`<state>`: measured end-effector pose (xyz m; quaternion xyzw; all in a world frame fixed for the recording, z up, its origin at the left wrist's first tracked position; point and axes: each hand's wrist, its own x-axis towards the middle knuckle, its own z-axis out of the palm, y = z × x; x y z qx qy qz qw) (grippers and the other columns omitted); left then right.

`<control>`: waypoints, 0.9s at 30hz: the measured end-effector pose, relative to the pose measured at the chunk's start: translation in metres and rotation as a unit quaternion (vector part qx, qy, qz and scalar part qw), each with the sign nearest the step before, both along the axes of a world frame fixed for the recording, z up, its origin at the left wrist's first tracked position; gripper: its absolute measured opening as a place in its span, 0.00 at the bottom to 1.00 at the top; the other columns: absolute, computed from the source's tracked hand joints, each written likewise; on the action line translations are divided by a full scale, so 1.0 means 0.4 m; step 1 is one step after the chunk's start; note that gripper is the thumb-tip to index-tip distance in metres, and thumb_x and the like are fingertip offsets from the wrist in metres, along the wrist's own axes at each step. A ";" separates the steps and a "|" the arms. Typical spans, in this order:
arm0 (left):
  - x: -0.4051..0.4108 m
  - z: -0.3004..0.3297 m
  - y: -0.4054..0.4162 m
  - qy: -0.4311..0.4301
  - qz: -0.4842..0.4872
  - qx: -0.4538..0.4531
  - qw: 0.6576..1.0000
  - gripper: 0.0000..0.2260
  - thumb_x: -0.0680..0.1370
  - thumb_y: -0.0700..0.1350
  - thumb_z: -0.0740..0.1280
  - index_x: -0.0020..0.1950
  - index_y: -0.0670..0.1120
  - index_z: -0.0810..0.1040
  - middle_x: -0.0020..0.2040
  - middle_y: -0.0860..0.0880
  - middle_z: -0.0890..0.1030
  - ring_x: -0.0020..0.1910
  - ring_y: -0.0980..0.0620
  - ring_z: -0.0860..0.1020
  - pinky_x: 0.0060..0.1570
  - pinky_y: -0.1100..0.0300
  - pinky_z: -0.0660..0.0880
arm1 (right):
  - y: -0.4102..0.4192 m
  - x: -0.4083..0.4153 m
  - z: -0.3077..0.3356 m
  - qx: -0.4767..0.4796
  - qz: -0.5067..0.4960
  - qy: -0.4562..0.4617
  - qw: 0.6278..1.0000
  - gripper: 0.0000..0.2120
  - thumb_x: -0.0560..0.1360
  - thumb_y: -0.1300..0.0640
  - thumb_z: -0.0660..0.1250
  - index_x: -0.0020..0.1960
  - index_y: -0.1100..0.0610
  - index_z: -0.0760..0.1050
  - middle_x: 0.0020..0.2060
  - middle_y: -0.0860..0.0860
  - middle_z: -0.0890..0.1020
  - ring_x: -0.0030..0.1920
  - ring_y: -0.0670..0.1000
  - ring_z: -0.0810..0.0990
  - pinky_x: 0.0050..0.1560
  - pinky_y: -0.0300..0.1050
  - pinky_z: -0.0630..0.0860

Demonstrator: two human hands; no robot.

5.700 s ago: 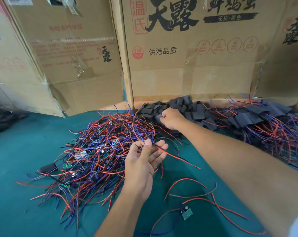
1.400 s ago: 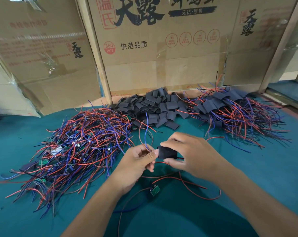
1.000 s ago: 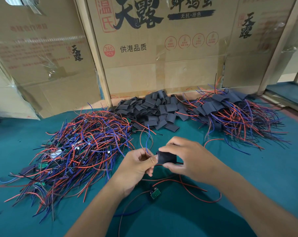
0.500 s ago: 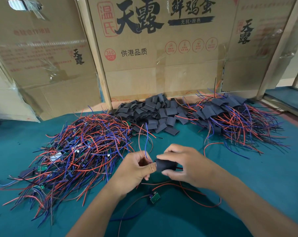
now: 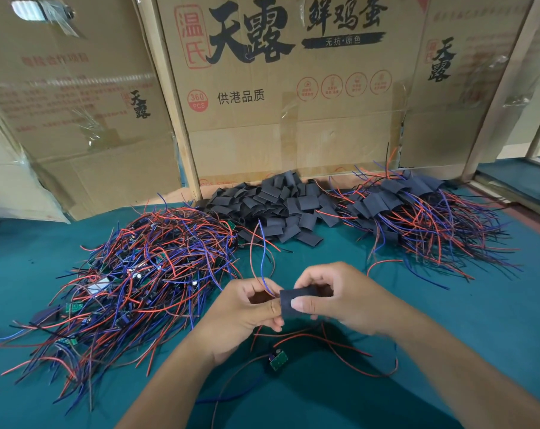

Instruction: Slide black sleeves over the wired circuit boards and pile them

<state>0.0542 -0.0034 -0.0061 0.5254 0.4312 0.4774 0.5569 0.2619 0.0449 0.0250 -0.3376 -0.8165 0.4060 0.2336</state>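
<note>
Brown cardboard boxes (image 5: 293,119) back the teal surface (image 5: 448,335). At lower centre, the right hand (image 5: 340,297) pinches a flat black sleeve (image 5: 293,301). The left hand (image 5: 247,308) grips red and blue wires (image 5: 262,264), likely steadying them for threading.

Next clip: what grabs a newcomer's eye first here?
The big tangle of red and blue wired circuit boards sprawling left on the teal table. Behind centre, a heap of flat black sleeves against the printed cardboard boxes. In front, the right hand pinches one black sleeve beside the left hand.
</note>
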 end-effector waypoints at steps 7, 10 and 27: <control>-0.008 0.012 0.002 -0.048 0.061 0.022 0.997 0.06 0.72 0.42 0.74 0.43 0.40 0.82 0.39 0.41 0.79 0.32 0.49 0.76 0.35 0.60 0.76 | 0.070 0.050 0.061 -0.075 -0.192 0.132 0.970 0.05 0.75 0.57 0.72 0.50 0.58 0.80 0.38 0.52 0.83 0.35 0.46 0.79 0.35 0.39 0.74; -0.009 0.011 0.006 -0.038 0.088 0.035 0.995 0.06 0.73 0.43 0.73 0.40 0.41 0.81 0.37 0.42 0.78 0.31 0.50 0.74 0.35 0.61 0.75 | 0.189 0.115 0.117 0.053 -0.365 0.075 0.926 0.08 0.74 0.50 0.74 0.48 0.54 0.82 0.40 0.50 0.84 0.40 0.49 0.79 0.42 0.43 0.73; -0.001 -0.006 0.011 0.060 0.066 0.064 0.994 0.06 0.78 0.42 0.70 0.42 0.42 0.78 0.32 0.51 0.76 0.26 0.53 0.67 0.26 0.63 0.65 | 0.374 0.131 0.177 0.375 -0.433 -0.190 0.797 0.11 0.77 0.55 0.65 0.56 0.59 0.79 0.52 0.60 0.79 0.54 0.62 0.77 0.54 0.54 0.73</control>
